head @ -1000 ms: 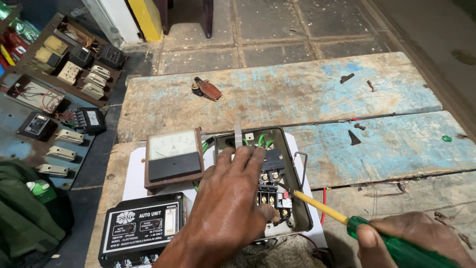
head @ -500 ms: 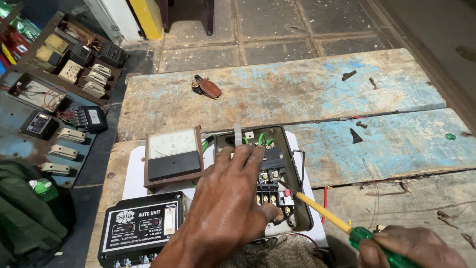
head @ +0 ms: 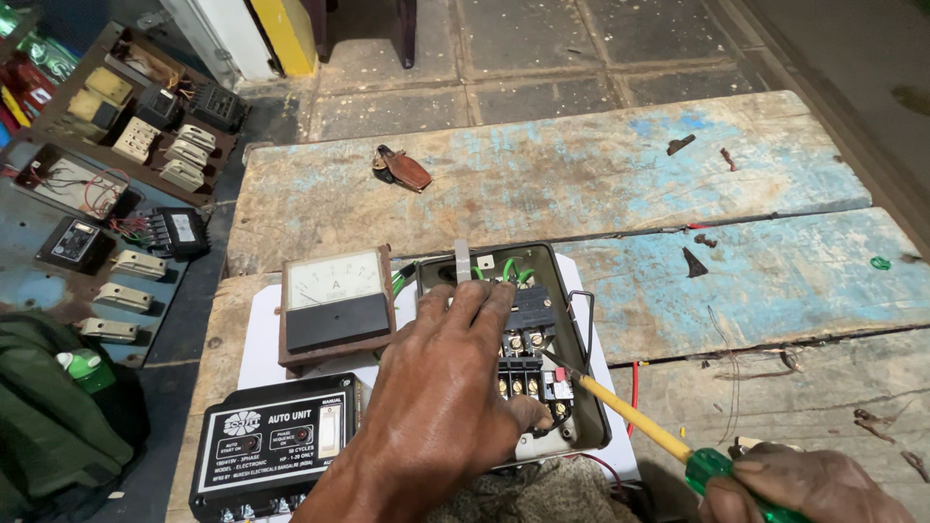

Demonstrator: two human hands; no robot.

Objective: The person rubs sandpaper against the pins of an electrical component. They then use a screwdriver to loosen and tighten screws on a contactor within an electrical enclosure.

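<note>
yellow-shafted screwdriver point(head: 630, 418), gripped in the right hand point(head: 809, 484), has edged closer onto the starter box point(head: 542, 320) terminals. left hand point(head: 441, 387) stays flat on the box, gripping nothing.

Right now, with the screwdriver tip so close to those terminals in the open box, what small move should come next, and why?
Probably ease the screwdriver tip down onto a screw of the terminal block. The tip sits just right of the block, angled toward it, held by the right hand, while the left hand presses flat on the open box, steadying it.
</note>
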